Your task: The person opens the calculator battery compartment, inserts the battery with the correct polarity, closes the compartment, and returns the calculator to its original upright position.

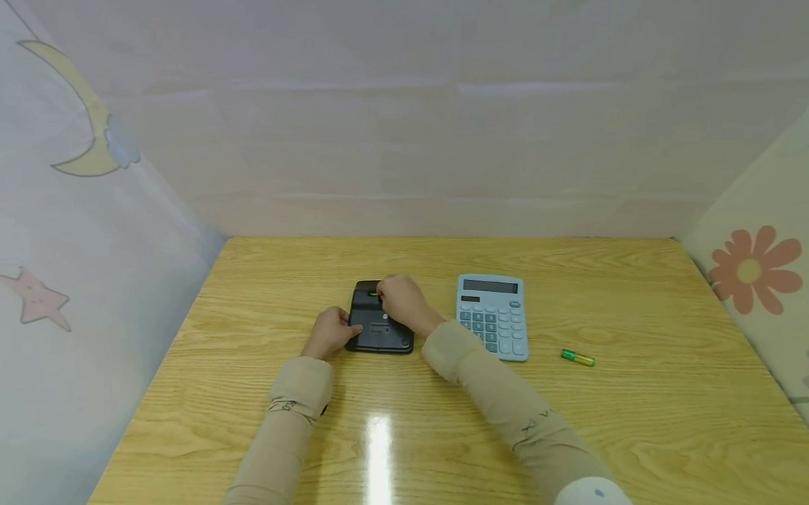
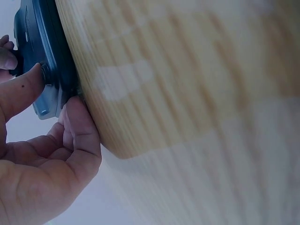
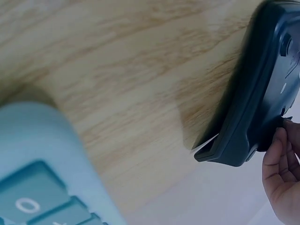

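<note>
A black calculator [image 1: 365, 313] lies back side up on the table, its battery slot showing a bit of green battery [image 1: 374, 293]. At its near left edge my left hand [image 1: 330, 331] grips it, the thumb [image 2: 29, 86] on the back and the fingers curled at the lower edge. Over the slot end, my right hand [image 1: 404, 300] pinches a small dark piece [image 2: 18, 64] that looks like the battery cover; the fingers hide most of it. The right wrist view has the right fingers [image 3: 276, 150] close against the calculator's raised end.
A light blue calculator [image 1: 491, 294] lies keys up to the right, partly under the right forearm. Farther right a green and yellow battery [image 1: 578, 358] rests on the wooden table [image 1: 651, 422]. Hanging cloth [image 1: 408, 156] borders the table at the back and sides.
</note>
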Demonstrator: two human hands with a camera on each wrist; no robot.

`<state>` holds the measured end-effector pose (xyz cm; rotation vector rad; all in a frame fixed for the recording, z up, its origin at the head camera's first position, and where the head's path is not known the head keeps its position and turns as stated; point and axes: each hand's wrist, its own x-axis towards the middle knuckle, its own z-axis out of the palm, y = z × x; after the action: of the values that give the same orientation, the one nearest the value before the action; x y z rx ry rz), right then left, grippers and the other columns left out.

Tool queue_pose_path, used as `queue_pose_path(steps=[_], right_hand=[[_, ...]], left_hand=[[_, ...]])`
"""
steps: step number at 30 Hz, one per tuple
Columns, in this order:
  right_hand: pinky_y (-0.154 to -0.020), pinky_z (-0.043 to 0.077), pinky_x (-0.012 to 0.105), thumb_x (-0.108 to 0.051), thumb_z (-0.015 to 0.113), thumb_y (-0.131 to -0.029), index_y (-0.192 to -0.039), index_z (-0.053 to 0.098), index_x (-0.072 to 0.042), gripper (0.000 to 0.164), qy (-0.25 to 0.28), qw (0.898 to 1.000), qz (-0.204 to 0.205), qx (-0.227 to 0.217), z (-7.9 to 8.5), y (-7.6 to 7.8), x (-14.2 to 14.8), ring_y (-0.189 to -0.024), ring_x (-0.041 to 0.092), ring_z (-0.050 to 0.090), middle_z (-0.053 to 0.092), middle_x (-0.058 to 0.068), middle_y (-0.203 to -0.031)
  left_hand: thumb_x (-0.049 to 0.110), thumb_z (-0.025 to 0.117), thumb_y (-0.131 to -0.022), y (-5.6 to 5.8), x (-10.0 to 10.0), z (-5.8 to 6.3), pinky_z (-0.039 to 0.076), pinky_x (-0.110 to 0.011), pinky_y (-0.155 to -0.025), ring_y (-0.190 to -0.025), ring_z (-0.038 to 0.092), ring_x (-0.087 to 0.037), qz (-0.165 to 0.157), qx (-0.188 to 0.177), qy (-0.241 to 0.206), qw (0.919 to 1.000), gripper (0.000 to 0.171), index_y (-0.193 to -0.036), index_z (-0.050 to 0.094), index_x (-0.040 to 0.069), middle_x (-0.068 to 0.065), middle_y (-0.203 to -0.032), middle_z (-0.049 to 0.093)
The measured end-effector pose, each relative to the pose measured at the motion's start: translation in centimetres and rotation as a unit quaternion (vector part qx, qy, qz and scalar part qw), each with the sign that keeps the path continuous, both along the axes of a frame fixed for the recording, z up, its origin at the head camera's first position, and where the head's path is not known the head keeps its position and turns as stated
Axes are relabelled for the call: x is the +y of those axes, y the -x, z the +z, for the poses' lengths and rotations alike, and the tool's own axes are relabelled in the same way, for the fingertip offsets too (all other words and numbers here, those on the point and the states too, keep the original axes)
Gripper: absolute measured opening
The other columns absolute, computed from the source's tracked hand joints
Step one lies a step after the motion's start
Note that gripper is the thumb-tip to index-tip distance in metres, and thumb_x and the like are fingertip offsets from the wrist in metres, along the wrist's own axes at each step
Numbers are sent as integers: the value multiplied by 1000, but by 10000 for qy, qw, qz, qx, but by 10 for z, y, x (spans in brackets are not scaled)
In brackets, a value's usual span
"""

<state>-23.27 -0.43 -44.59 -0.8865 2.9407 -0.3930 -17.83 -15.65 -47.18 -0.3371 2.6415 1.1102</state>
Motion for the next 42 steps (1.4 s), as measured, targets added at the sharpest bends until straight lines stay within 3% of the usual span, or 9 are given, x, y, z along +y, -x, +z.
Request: queue_pose_path(steps=[8,21,33,42], right_hand=[[-70,51,26,-4,56,-88,-101,69,-5,18,-224,9997,67,-35,-4,-4,-1,-87,18,61,62,8,-99],[-71,51,27,-6,53,-90,-100,69,-5,19,-315,9993,189,75,-6,-9,2,-84,19,61,60,9,-97],[-75,51,31,-9,53,-89,-105,67,-3,22,-114,9995,287,-65,-9,-12,7,-90,21,62,65,10,-102],[-71,51,33,-13,54,-90,-102,68,-3,21,112,9993,262,-256,-8,-15,8,-85,21,62,66,11,-98]], left_hand=[[16,66,-84,-1,1,3,40,-28,-57,-70,49,-20,-17,-33,30,10000,27,-99,53,-3,-13,-87,54],[15,66,-84,-2,1,5,40,-28,-56,-68,48,-20,-52,-6,54,10000,25,-96,53,-3,-12,-83,53],[16,66,-84,-3,0,5,43,-30,-60,-72,51,-22,-104,57,150,9998,27,-98,54,-4,-15,-88,55],[15,66,-84,-2,2,5,43,-31,-62,-76,51,-23,-87,29,112,9999,27,-98,53,-4,-15,-90,55]])
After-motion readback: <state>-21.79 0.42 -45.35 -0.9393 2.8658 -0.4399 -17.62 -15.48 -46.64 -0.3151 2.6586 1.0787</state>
